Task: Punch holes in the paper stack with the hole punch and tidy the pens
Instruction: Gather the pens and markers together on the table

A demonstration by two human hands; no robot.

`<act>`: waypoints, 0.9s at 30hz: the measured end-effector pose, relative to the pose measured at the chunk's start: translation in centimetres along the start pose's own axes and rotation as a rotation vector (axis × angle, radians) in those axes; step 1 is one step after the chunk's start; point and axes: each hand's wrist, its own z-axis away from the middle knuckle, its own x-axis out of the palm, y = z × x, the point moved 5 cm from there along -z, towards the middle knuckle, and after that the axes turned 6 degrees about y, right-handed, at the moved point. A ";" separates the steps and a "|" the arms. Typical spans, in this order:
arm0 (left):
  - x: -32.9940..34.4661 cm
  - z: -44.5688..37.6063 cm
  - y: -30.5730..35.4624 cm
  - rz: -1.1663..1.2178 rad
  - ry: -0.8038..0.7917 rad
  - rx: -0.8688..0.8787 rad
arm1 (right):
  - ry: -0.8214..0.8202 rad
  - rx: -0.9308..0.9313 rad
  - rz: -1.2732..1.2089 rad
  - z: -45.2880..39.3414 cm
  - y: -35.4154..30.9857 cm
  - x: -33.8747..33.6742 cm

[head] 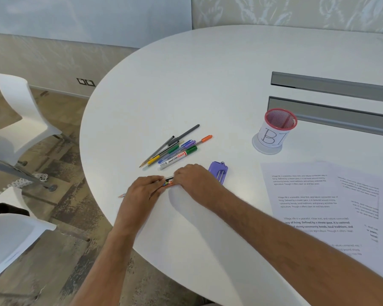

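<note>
1. My left hand [142,191] and right hand [194,181] grip a pencil bundle [167,183] near the table's [208,85] left edge.
2. Loose pens [175,149] lie just beyond.
3. Purple hole punch [218,172] sits beside my right hand; the paper stack [329,202] lies toward the right edge.

Both hands [142,191] [195,180] palm-down, fingers curled together.

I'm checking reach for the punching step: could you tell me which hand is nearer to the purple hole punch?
Right. The right hand lies just left of the purple hole punch, nearly touching it; the left hand is farther left.
</note>
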 end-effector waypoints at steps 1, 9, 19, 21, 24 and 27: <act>0.1 -0.2 0.1 -0.010 0.021 -0.005 | -0.001 0.004 0.025 -0.4 0.2 -0.2; 1.4 -2.3 2.3 -0.065 0.119 0.065 | -0.071 0.036 0.198 -2.6 2.1 -1.1; 4.2 -3.8 3.5 -0.149 0.204 0.102 | -0.033 0.136 0.282 -2.1 4.7 -2.2; 4.7 -3.9 3.4 -0.194 0.230 0.117 | -0.012 0.157 0.260 -2.0 5.1 -2.3; 5.2 -4.4 3.5 -0.246 0.285 0.166 | 0.045 0.223 0.167 -1.4 5.9 -2.5; 5.5 -4.3 3.4 -0.288 0.289 0.165 | 0.106 0.289 0.044 -0.1 6.6 -3.1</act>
